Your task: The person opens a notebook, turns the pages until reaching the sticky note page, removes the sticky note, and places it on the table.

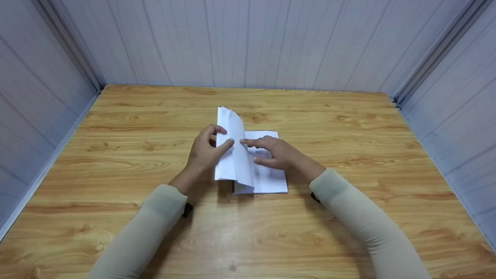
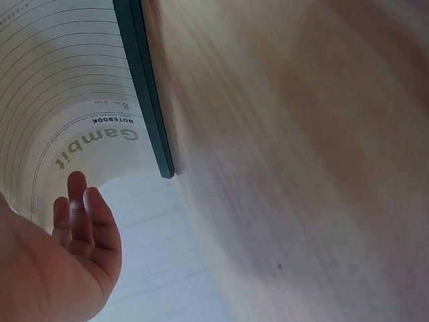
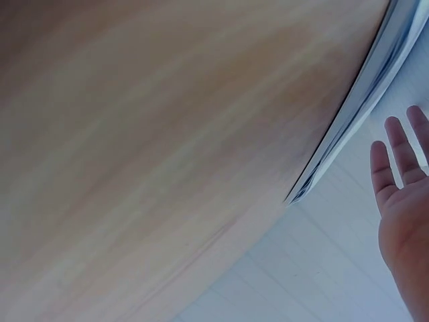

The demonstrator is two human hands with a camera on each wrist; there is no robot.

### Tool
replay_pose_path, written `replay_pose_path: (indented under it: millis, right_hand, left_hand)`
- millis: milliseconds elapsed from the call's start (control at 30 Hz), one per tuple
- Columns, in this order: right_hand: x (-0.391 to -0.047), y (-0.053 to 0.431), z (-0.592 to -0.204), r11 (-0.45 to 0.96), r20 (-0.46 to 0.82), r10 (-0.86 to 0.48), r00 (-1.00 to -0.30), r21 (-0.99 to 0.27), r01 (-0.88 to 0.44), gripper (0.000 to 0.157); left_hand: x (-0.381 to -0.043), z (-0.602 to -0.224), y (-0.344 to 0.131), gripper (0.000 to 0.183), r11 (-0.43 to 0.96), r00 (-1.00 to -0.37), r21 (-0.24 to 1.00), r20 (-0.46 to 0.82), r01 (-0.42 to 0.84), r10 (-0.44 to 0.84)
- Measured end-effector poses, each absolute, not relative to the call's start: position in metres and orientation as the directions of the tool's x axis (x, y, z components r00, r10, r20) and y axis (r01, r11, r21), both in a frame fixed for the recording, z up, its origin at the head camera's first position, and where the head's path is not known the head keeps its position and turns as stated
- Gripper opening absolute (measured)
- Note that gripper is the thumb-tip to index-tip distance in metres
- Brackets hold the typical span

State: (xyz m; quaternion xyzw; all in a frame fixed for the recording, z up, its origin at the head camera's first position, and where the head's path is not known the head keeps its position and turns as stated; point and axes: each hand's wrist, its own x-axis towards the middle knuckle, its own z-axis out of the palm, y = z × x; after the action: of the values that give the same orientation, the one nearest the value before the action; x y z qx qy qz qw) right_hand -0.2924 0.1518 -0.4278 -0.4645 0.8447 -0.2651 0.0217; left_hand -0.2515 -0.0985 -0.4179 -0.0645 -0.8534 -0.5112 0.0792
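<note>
An opened notebook with white lined pages rests on the wooden table, its left part lifted. My left hand grips that raised part, thumb lying on the pages. From the right, my right hand reaches over the notebook, its extended index fingertip touching the curved raised page; its thumb is apart from the index finger. In the left wrist view, a lined page printed "Gambit NOTEBOOK" shows beside a dark green edge. The right wrist view shows outstretched fingers near the notebook's edge.
The wood-grain table extends around the notebook on all sides. Pale panelled walls enclose it at the back, left and right. Dark bands show near both sleeve cuffs.
</note>
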Motion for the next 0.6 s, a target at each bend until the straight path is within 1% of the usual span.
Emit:
replay_pose_path:
  millis: [167, 233, 300, 433, 500, 600]
  right_hand:
    - [-0.2915, 0.1519, -0.4277, 0.440, 0.194, -0.791, -0.580, -0.478, -0.760, 0.058]
    - [-0.2919, 0.1518, -0.4280, 0.447, 0.195, -0.781, -0.593, -0.490, -0.749, 0.058]
    - [-0.2926, 0.1519, -0.4285, 0.467, 0.208, -0.758, -0.619, -0.489, -0.736, 0.055]
    - [-0.2955, 0.1521, -0.4291, 0.565, 0.263, -0.663, -0.700, -0.438, -0.700, 0.040]
    - [-0.2968, 0.1527, -0.4293, 0.640, 0.283, -0.594, -0.753, -0.401, -0.656, 0.033]
    - [-0.2987, 0.1537, -0.4297, 0.740, 0.283, -0.485, -0.827, -0.370, -0.561, 0.026]
  left_hand:
    - [-0.2513, -0.4188, -0.0978, 0.031, 0.441, -0.982, 0.879, 0.187, 0.179, 0.026]
    - [-0.2513, -0.4192, -0.0975, 0.030, 0.436, -0.982, 0.882, 0.187, 0.180, 0.028]
    - [-0.2514, -0.4192, -0.0974, 0.030, 0.425, -0.981, 0.886, 0.193, 0.187, 0.028]
    - [-0.2516, -0.4191, -0.0972, 0.026, 0.403, -0.977, 0.892, 0.214, 0.204, 0.019]
    - [-0.2516, -0.4187, -0.0976, 0.022, 0.403, -0.975, 0.892, 0.221, 0.207, 0.012]
    - [-0.2517, -0.4183, -0.0984, 0.020, 0.415, -0.974, 0.886, 0.226, 0.209, 0.009]
